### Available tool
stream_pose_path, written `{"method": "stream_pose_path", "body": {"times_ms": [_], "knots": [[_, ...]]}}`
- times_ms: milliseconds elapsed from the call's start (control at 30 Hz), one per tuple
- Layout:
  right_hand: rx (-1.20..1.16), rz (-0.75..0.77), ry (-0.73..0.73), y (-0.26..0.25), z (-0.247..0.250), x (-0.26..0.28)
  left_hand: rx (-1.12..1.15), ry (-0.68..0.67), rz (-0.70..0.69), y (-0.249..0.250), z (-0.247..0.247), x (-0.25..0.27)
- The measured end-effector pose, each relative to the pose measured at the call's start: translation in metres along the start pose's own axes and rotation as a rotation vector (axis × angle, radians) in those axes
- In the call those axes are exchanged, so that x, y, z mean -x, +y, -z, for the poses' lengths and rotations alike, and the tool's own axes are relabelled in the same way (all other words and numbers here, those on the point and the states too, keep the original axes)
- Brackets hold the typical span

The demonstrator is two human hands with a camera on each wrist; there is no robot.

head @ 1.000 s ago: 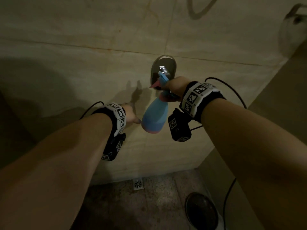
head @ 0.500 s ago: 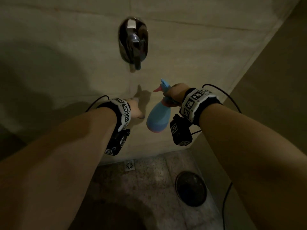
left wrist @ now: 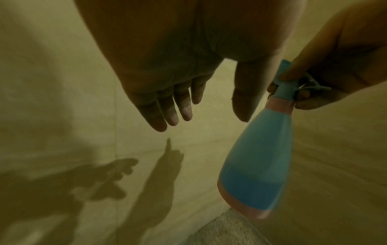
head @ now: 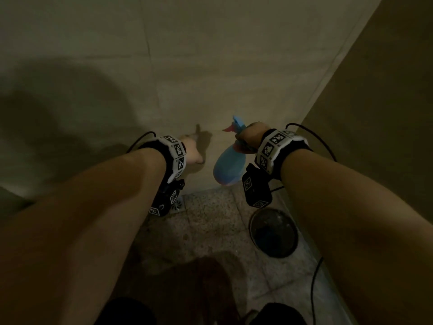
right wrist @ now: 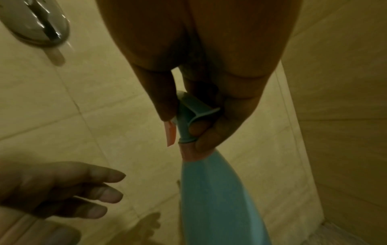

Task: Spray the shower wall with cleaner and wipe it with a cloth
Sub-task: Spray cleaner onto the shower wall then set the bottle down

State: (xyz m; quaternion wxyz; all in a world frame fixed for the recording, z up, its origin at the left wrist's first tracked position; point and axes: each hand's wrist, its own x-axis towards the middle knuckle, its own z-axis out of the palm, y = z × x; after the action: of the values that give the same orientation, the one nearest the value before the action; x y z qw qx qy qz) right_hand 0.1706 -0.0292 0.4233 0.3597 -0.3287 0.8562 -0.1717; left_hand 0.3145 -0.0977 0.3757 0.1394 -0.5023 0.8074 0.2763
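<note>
Head view: beige tiled shower wall [head: 210, 66] fills the frame, speckled floor [head: 210, 226] below with a round dark basin [head: 273, 233]. Right hand [head: 249, 137] wraps the neck of the blue spray bottle [head: 228, 168], nozzle facing the wall, bottle body hanging down. Left hand [left wrist: 178, 92] holds nothing, fingers [left wrist: 167, 114] straight and loosely spread, just beside the bottle.

From the head we look steeply down along both forearms at the shower wall [head: 210, 66]. Each wrist camera peers close past its own fingers, and all three share the spray bottle [left wrist: 257, 159] (seen from opposite sides).
</note>
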Motion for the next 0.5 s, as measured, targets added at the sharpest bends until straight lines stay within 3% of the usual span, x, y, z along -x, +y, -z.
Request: {"method": "stream_pose_path", "body": {"times_ms": [500], "knots": [[0.098,-0.076,0.103,0.132,-0.128,-0.119,-0.204,-0.024,0.000,-0.033,-0.156,-0.128]]}}
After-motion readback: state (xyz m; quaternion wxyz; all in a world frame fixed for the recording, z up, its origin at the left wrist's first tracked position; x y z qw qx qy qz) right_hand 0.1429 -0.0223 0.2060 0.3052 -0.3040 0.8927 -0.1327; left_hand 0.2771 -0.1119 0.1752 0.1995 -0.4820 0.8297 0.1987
